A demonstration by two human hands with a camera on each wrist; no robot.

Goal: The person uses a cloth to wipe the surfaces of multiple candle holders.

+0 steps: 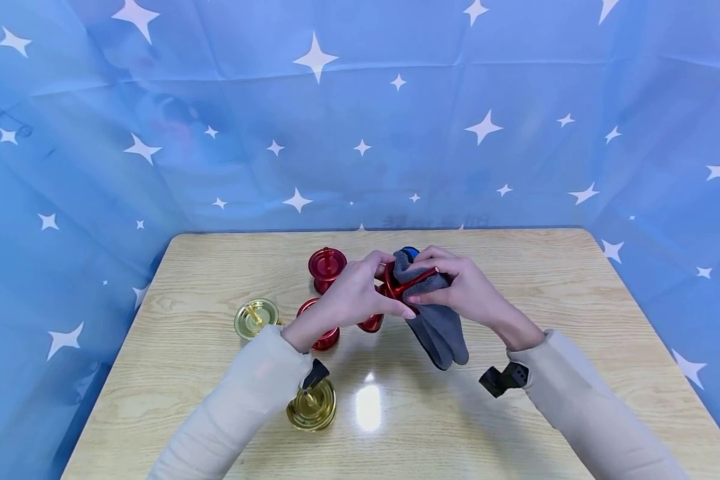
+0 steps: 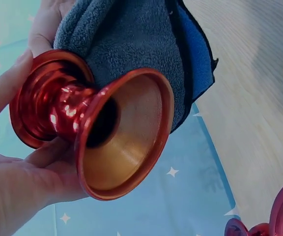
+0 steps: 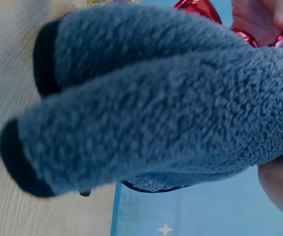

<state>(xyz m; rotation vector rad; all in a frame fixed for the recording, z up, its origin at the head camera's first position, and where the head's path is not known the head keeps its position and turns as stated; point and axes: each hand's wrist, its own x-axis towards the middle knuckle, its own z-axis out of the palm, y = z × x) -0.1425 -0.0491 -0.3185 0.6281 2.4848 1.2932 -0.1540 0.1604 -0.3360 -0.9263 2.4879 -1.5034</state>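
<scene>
My left hand (image 1: 355, 287) grips a shiny red metal candle holder (image 2: 65, 110) round its waist, tilted above the table. In the left wrist view its hollow flared base faces the camera; in the head view its thin central rod (image 1: 421, 279) points right. My right hand (image 1: 469, 287) pinches a folded grey plush cloth (image 1: 441, 327) with a dark edging and a blue underside. The cloth lies against the dish and rod of the holder. In the right wrist view the hanging folds of cloth (image 3: 146, 113) hide most of the holder and the right fingers.
On the pale wood table (image 1: 546, 300) stand another red candle holder (image 1: 327, 263) behind the left hand and one (image 1: 326, 338) partly under the left wrist. Two gold holders, one at left (image 1: 256, 318) and one nearer (image 1: 312, 407), stand by the left forearm. A blue star-patterned curtain (image 1: 360, 133) surrounds the table.
</scene>
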